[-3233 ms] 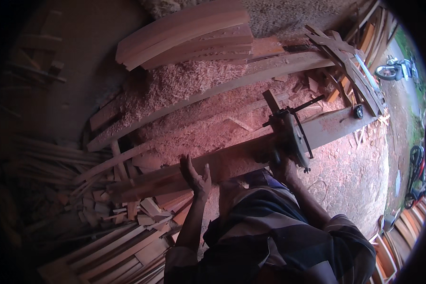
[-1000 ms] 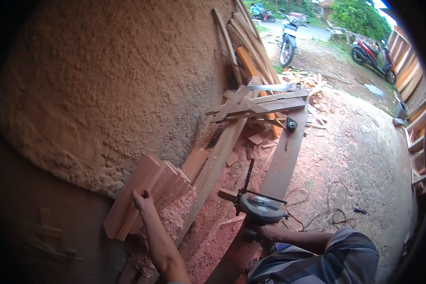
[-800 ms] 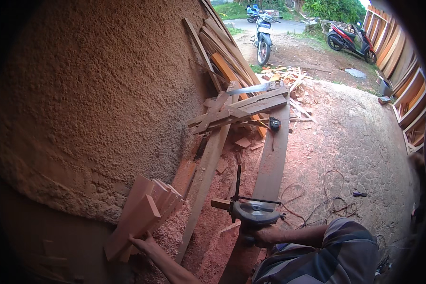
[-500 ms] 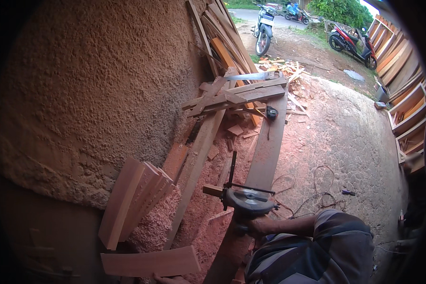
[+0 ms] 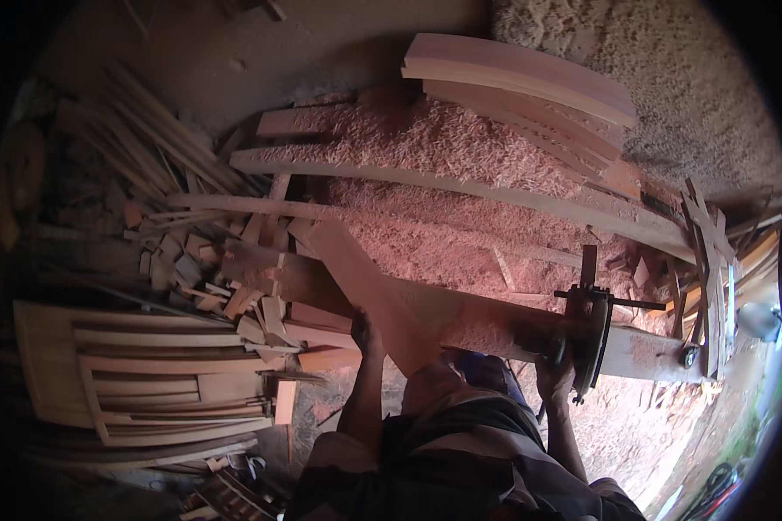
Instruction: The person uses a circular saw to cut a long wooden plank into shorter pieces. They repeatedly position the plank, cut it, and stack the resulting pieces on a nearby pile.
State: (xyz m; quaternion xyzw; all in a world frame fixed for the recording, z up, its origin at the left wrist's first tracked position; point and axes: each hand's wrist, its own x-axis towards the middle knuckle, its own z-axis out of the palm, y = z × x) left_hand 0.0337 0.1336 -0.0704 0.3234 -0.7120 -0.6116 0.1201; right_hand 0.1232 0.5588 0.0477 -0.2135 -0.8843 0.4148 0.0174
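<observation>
Centre: left hand [image 5: 367, 337]'s fingers grip a board [image 5: 375, 293] (one-handed, so it could tip); right hand [image 5: 553, 373]'s clasp a power tool [image 5: 594, 334].

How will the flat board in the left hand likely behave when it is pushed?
The board is probably stiff, since it shows no visible sag beyond the left hand. It seems unlikely to roll, being flat and broad.

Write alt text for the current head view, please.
A person's left hand holds a flat board slantwise across a long plank, while the right hand grips a dark tool. Beyond lie pinkish shavings and stacked boards.
</observation>
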